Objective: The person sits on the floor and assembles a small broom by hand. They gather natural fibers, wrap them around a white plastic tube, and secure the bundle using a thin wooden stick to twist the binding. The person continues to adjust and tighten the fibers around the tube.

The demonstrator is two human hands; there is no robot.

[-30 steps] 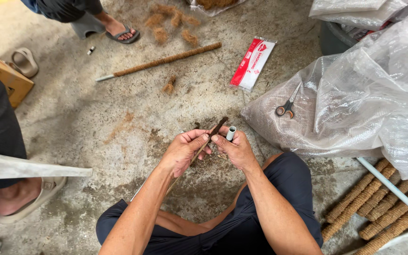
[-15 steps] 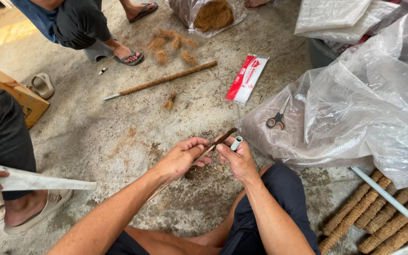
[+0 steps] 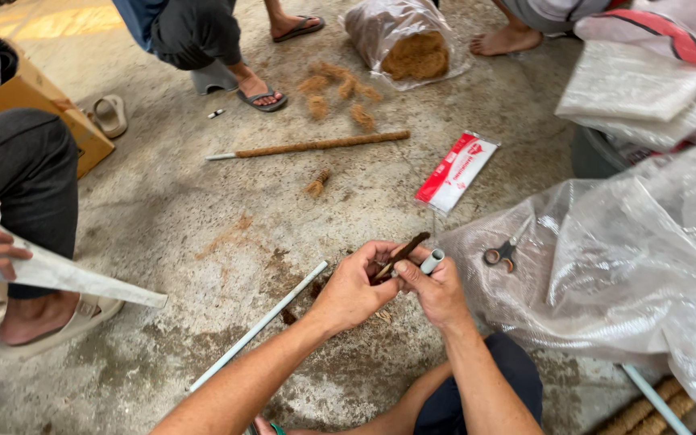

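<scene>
so both hands are brought together low over the concrete floor (image 3: 163, 234), right in front of the person's knees. the left hand (image 3: 354, 286) is closed around the end of a thin white pipe (image 3: 259, 325), which slants down and away to the left along the floor, while the right hand (image 3: 438, 292) pinches the pipe's open tip and a dark brown strip (image 3: 403, 254) that sticks up between the two, probably held that way to keep the strip tight against the pipe end. loose coir fibre lies in the damp patch under the hands. a finished coir-wrapped pole (image 3: 316, 146) lies further out, with small coir tufts (image 3: 333, 95) beyond it and a clear bag of coir (image 3: 403, 40) at the top. a red and white packet (image 3: 454, 171) sits near the middle, and scissors (image 3: 503, 253) rest on the big crumpled plastic sheet (image 3: 630, 266) to the right, close enough to grab. other people squat around in sandals; one on the left holds a white sheet (image 3: 58, 272), next to a cardboard box (image 3: 50, 105). it looks like an outdoor yard, rough stained concrete.
</scene>
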